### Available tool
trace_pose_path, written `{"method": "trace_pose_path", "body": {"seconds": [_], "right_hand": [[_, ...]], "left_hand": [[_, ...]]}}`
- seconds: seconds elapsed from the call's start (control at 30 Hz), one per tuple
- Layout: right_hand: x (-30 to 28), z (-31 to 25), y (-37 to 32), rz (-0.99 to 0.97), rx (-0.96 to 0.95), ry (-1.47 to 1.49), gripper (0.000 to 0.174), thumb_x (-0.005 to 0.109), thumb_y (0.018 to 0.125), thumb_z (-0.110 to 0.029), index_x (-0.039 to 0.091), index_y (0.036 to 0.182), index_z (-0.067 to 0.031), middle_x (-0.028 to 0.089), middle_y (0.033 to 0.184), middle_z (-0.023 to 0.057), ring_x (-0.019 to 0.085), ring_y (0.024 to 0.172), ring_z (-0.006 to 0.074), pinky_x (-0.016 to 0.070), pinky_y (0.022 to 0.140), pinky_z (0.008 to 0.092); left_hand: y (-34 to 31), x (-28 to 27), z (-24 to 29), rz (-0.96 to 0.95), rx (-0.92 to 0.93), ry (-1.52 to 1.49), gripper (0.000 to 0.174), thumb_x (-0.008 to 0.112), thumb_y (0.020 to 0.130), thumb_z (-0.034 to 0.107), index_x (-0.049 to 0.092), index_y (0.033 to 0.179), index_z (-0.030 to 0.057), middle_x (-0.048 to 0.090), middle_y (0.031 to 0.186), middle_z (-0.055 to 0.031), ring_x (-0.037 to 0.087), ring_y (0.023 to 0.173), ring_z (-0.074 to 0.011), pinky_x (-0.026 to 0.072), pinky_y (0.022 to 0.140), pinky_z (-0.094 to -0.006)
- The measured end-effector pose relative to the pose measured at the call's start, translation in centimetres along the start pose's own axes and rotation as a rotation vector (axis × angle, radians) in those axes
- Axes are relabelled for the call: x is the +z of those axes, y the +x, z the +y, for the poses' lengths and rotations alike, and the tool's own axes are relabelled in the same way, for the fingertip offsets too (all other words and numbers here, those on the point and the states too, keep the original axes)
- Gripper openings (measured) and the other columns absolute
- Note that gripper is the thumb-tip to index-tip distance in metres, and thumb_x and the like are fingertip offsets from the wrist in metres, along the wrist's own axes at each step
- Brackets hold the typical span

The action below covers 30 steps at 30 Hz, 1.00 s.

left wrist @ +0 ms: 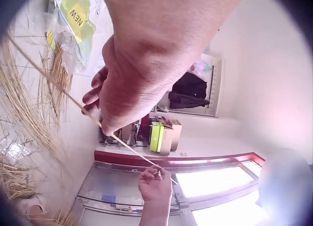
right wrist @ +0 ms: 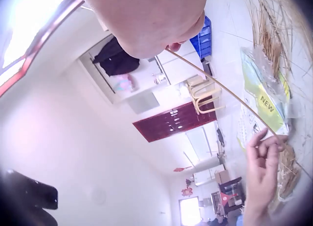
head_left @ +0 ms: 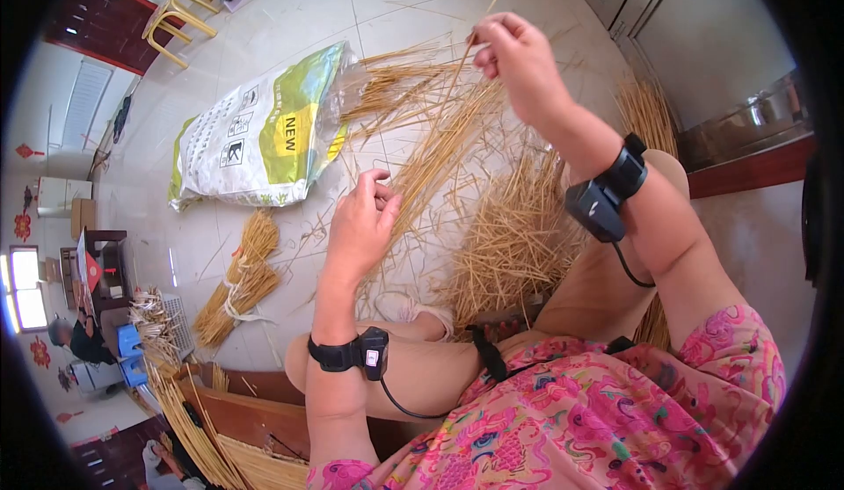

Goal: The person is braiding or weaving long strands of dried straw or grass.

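One long straw stalk (right wrist: 222,86) stretches between the two hands. Thumb and fingers of the right hand (head_left: 520,66) pinch it high over the floor, and its upper end sticks out past them. Lower down, the left hand (head_left: 360,226) has curled fingers and holds the same stalk at the fingertips. The left wrist view shows the stalk (left wrist: 58,88) running on beyond that hand. Below the hands, a long spread of loose straw (head_left: 440,152) lies on the tiles. Closer to the person's legs is a heap of short straw pieces (head_left: 510,244).
A white and green sack (head_left: 255,134) with straw poking from its mouth lies beyond the left hand. Tied straw bundles (head_left: 242,270) rest at the left. More straw (head_left: 646,108) stands by the metal cabinet (head_left: 730,59) at right. A yellow-legged stool (head_left: 180,15) is farther back.
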State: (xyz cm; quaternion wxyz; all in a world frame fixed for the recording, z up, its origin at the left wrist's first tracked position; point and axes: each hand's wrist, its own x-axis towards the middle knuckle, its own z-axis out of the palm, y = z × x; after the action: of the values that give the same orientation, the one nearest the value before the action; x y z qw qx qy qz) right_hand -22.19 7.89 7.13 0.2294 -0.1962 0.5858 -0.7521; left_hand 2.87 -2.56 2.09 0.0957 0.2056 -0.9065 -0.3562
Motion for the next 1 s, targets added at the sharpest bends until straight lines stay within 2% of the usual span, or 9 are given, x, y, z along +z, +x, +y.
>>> {"method": "trace_pose_path", "body": {"seconds": [0.2,0.3,0.4,0.57,0.73,0.8,0.83,0.87,1.0], "right_hand": [[-3.1,-1.9,3.1,0.116,-0.145,0.076,0.016,0.056,0.087,-0.014,0.056,0.091,0.0019,0.061,0.081,0.0072,0.054,0.061,0.0085,0.042,0.052,0.0204],[-4.3,-2.7,3.7,0.095,-0.198,0.1,0.015,0.057,0.089,-0.017,0.058,0.092,-0.002,0.062,0.084,0.0052,0.052,0.063,0.0059,0.0419,0.052,0.0187],[-3.2,-2.6,2.7,-0.011,-0.173,0.044,0.029,0.062,0.086,-0.02,0.058,0.098,0.0054,0.064,0.085,0.0095,0.054,0.06,0.0091,0.0427,0.053,0.0203],[1.8,1.5,-4.9,-0.517,0.233,-0.419,0.025,0.061,0.088,-0.026,0.065,0.101,-0.0043,0.063,0.08,0.0016,0.051,0.061,0.0046,0.0436,0.054,0.0206],[3.3,6.1,-7.6,-0.558,0.146,-0.315,0.019,0.058,0.09,-0.019,0.062,0.09,-0.0008,0.059,0.07,-0.0001,0.05,0.06,0.0045,0.0427,0.054,0.0208],[3.5,4.8,-6.8,-0.494,0.068,-0.262,0.018,0.057,0.09,-0.018,0.061,0.087,-0.0005,0.058,0.07,0.0,0.05,0.061,0.0047,0.0424,0.054,0.0206],[3.3,3.8,-6.1,-0.46,0.026,-0.24,0.018,0.057,0.09,-0.018,0.061,0.086,-0.0003,0.058,0.069,0.0001,0.05,0.061,0.0048,0.0422,0.054,0.0205],[3.1,2.6,-4.9,-0.397,-0.124,-0.272,0.018,0.057,0.091,-0.017,0.061,0.088,-0.0003,0.058,0.07,0.0001,0.051,0.062,0.005,0.0425,0.053,0.0201],[-0.8,-5.8,-1.3,-0.134,-0.706,-0.356,0.015,0.055,0.092,-0.013,0.062,0.097,-0.0017,0.061,0.078,0.0013,0.054,0.064,0.0056,0.0441,0.055,0.0184]], "left_hand": [[-0.6,1.7,-2.1,0.004,0.247,0.219,0.017,0.052,0.089,0.016,0.05,0.1,0.0032,0.061,0.078,-0.0139,0.059,0.075,-0.0336,0.0466,0.067,-0.0417],[-0.5,1.1,-0.9,-0.111,-0.066,0.115,0.014,0.045,0.093,0.017,0.051,0.092,0.0046,0.06,0.073,-0.0149,0.059,0.072,-0.0341,0.0453,0.063,-0.0426],[-0.1,0.5,0.6,-0.081,-0.135,0.011,0.018,0.041,0.095,0.02,0.05,0.088,0.0061,0.059,0.067,-0.0142,0.059,0.065,-0.0339,0.0439,0.058,-0.0435],[0.8,2.0,1.0,0.054,-0.081,-0.013,0.019,0.041,0.095,0.02,0.051,0.088,0.0064,0.059,0.064,-0.0147,0.059,0.061,-0.0359,0.0439,0.057,-0.0444],[1.6,4.6,0.7,0.125,0.031,0.102,0.015,0.048,0.091,0.019,0.052,0.094,0.0044,0.061,0.073,-0.017,0.059,0.069,-0.0379,0.0453,0.059,-0.0454],[2.3,4.4,0.2,0.131,0.068,0.124,0.02,0.053,0.087,0.016,0.052,0.103,0.0029,0.062,0.084,-0.0185,0.06,0.078,-0.0371,0.0467,0.065,-0.0446],[2.5,4.4,0.3,0.212,0.102,0.116,0.03,0.055,0.085,0.013,0.048,0.112,0.0018,0.058,0.097,-0.0199,0.056,0.09,-0.0366,0.045,0.076,-0.0436],[2.4,4.2,0.5,0.292,0.133,0.106,0.042,0.057,0.083,0.01,0.044,0.121,0.0007,0.055,0.109,-0.0213,0.053,0.102,-0.0361,0.0433,0.086,-0.0426],[2.7,2.6,0.9,0.37,0.234,0.221,0.055,0.059,0.08,0.005,0.035,0.13,-0.0007,0.039,0.127,-0.0215,0.038,0.12,-0.0366,0.0307,0.102,-0.0421]]}}
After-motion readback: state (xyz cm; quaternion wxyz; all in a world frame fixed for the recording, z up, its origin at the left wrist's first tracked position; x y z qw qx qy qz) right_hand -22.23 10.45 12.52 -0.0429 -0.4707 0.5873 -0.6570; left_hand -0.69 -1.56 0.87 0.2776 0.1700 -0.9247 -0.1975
